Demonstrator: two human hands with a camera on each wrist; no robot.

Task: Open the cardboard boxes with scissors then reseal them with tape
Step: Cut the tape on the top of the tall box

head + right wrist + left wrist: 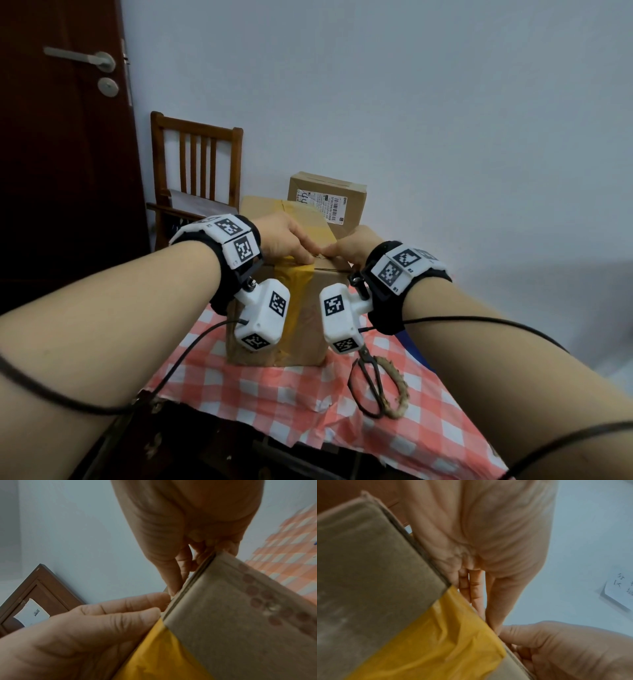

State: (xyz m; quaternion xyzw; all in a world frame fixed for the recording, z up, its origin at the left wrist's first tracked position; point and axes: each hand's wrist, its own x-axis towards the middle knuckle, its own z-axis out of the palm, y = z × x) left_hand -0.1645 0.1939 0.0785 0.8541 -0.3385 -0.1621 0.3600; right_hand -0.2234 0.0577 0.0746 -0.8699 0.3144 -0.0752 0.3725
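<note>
A large cardboard box (308, 342) stands on the checked tablecloth (274, 394), with a yellow tape strip (294, 274) running over its top and down its front. My left hand (287, 240) lies on the box top with straight fingers pressing at the front edge beside the tape (453, 635). My right hand (349, 246) meets it fingertip to fingertip and pinches the top front edge of the box (240, 628), fingers curled over it. Black scissors (368, 380) lie on the cloth in front of the box to the right, in neither hand.
A smaller labelled cardboard box (329, 202) sits behind the large one against the wall. A ring of twine (399, 387) lies under the scissors. A wooden chair (198, 164) and a dark door (61, 137) stand at the left. The cloth's front edge hangs near me.
</note>
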